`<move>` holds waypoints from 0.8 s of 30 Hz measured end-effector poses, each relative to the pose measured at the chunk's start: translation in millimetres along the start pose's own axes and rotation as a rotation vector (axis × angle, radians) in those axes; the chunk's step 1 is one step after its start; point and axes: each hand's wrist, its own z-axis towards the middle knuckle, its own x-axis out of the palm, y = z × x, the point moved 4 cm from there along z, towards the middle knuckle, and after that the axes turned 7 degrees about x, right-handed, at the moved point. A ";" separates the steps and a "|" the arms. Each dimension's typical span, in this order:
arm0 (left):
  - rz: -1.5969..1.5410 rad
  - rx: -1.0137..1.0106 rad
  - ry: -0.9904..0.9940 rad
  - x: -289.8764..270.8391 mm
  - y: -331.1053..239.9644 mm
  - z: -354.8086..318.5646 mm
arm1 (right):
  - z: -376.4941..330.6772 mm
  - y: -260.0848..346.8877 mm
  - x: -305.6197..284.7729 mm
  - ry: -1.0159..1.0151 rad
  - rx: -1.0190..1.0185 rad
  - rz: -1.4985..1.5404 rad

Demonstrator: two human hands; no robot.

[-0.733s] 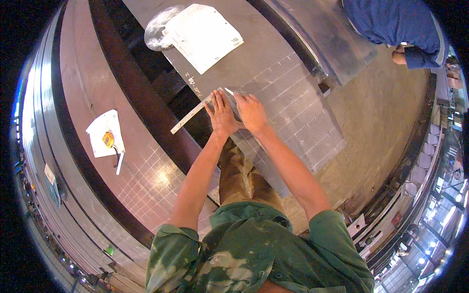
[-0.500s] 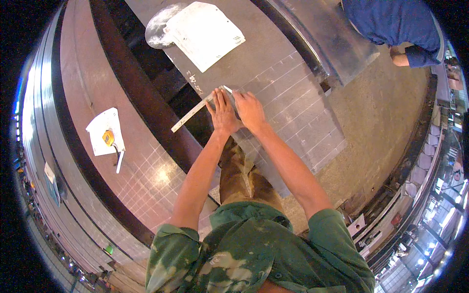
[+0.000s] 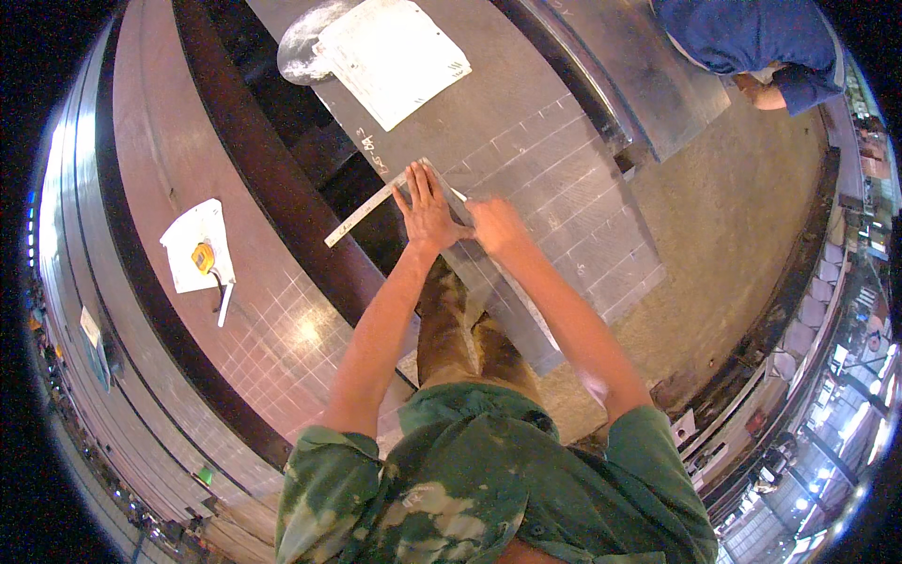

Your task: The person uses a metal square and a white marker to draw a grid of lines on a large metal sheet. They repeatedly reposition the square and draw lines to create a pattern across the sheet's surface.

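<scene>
My left hand point(image 3: 427, 209) lies flat, fingers spread, pressing a metal square ruler point(image 3: 362, 211) against the near corner of a large grey steel plate point(image 3: 554, 169) marked with a grid of lines. The ruler's long arm sticks out left over a dark gap. My right hand point(image 3: 495, 226) is closed just right of the left hand on the plate; what it grips is hidden.
White paper sheets point(image 3: 393, 56) lie on the plate's far end by a pale chalky patch. On the left plate point(image 3: 272, 329) sit a white sheet with a yellow tape measure point(image 3: 203, 256) and a marker. Another person in blue point(image 3: 752, 38) crouches at the far right.
Both hands stay on the ruler and plate. My right hand has slid slightly toward me along the ruler's edge.
</scene>
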 end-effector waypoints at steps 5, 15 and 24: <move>-0.005 -0.024 0.061 -16.2 -5.2 -5.0 | -46.9 -15.2 -6.7 -0.007 -0.013 0.123; 0.029 -0.025 0.080 -18.7 -7.6 -4.4 | -104.7 -48.6 8.9 0.098 0.038 -0.001; -0.001 -0.031 0.087 -12.7 -2.3 -4.2 | -170.4 -76.4 8.2 0.206 0.078 -0.043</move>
